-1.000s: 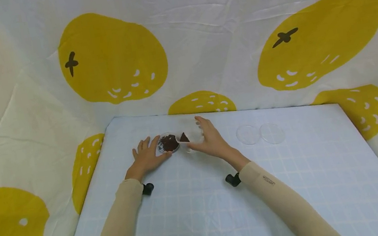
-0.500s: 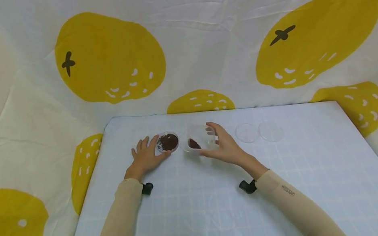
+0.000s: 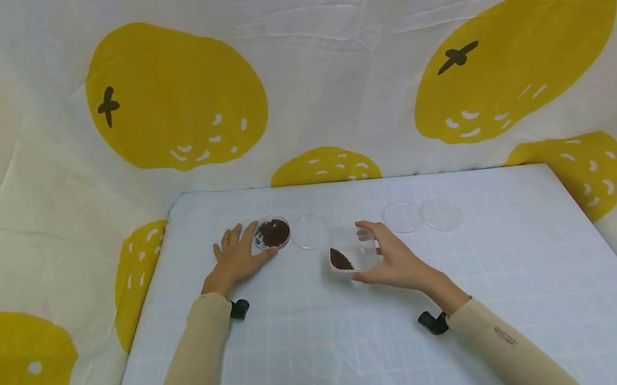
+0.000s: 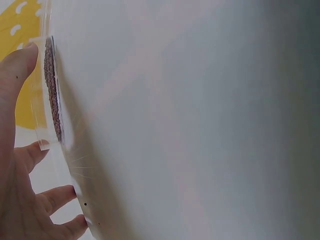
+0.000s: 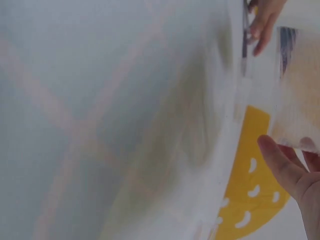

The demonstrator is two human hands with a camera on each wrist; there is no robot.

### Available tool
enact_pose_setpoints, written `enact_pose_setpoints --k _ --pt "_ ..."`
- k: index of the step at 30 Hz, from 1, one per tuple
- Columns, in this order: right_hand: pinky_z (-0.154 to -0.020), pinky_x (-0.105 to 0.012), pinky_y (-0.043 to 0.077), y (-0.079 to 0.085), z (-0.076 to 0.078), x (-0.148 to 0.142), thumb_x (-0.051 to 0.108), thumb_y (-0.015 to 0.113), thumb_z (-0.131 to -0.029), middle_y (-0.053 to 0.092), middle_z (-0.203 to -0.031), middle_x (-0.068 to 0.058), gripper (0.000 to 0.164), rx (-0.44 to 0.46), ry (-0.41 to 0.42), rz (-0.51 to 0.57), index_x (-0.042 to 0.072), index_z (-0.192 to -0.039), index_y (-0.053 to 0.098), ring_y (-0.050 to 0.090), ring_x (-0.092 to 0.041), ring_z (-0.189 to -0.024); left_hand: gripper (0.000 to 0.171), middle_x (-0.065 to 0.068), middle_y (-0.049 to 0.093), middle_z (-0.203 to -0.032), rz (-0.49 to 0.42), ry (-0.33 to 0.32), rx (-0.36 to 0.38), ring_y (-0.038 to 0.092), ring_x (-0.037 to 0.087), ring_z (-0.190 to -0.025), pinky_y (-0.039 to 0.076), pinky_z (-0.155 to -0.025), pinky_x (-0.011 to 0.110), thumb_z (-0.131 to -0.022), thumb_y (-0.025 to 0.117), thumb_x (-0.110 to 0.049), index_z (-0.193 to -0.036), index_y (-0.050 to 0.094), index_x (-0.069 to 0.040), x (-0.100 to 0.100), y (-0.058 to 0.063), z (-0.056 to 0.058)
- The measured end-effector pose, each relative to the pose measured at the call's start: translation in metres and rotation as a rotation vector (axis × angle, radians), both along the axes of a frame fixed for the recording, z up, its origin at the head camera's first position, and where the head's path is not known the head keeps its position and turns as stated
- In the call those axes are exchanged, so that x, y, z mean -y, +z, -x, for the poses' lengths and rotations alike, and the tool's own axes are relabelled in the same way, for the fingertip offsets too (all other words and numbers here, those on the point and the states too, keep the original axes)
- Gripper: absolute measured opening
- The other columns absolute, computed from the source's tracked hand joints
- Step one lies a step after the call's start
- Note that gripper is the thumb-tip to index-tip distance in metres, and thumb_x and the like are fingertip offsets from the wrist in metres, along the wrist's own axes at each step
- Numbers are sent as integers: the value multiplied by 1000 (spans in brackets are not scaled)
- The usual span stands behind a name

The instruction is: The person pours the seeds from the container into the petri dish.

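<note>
A round clear petri dish (image 3: 273,234) with brown granules in it stands on the table at the back left. My left hand (image 3: 236,258) holds it by the rim, thumb on the near side and index finger on the far side. In the left wrist view the granules form a low layer inside the dish wall (image 4: 41,100). My right hand (image 3: 399,260) grips a clear square-looking plastic container (image 3: 362,252) between thumb and fingers. The container is tilted, with a small heap of brown granules in its left corner. The right wrist view shows the container (image 5: 302,90) off the table.
An open clear dish (image 3: 310,232) lies just right of the filled one. Two more clear round dishes, a left one (image 3: 401,217) and a right one (image 3: 441,214), lie side by side farther right. A fruit-patterned cloth (image 3: 331,102) hangs behind the table (image 3: 334,362).
My right hand has drawn the container from beside the filled dish rightward and toward me, which uncovers the clear dish there. My left hand stays at the filled dish.
</note>
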State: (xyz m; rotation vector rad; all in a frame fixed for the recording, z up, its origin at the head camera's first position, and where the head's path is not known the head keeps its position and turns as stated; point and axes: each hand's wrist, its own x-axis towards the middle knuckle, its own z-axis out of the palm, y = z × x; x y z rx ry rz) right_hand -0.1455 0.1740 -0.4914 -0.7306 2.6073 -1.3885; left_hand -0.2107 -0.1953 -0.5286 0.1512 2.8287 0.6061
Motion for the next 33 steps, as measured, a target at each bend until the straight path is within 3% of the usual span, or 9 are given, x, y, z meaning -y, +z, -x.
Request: enact_pose_setpoints --k 8,26,33 --pt "-94 -50 51 -14 -11 -7 39 92 -71 46 -136 -14 102 -12 68 -9 5 -148 35 46 -24 -126 96 25 12 -162 -2 3 -1 4 50 -146 -2 -108 75 -89 57 -71 -161 19 -20 0 3 -2" --pt "-100 -50 46 -27 -12 -1 50 89 -71 43 -144 -12 106 26 49 -91 10 -150 31 45 -28 -131 98 24 11 -162 -15 -8 3 3 49 -147 -4 -108 75 -87 55 -74 -161 19 -22 3 -3 1" --pt "-106 -52 39 -30 -10 -1 45 91 -70 45 -143 -11 108 36 46 -111 8 -151 30 44 -28 -132 98 24 11 -162 -8 -8 -3 3 49 -147 -3 -108 75 -87 54 -75 -161 19 -21 2 -4 3"
